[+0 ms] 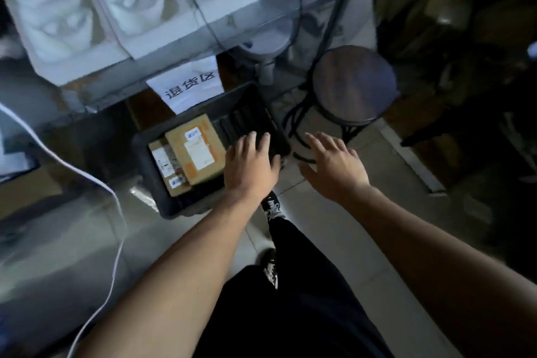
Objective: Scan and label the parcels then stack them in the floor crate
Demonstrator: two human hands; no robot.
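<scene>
A black floor crate (pixel 151 166) sits on the tiled floor below the table. Inside it lie two cardboard parcels with white labels: a larger one (pixel 195 148) stacked partly over a smaller one (pixel 168 167) at the crate's left side. My left hand (pixel 250 164) hovers with straight, spread fingers over the crate's bare right half, just right of the larger parcel and holding nothing. My right hand (pixel 334 163) is spread open too, above the floor to the right of the crate.
A round dark stool (pixel 353 83) on black metal legs stands right of the crate. A paper sign (pixel 189 83) hangs from the table edge behind it. White foam moulds (pixel 96 9) lie on the table. A white cable (pixel 96 183) trails at left. My legs and shoes (pixel 271 206) are below.
</scene>
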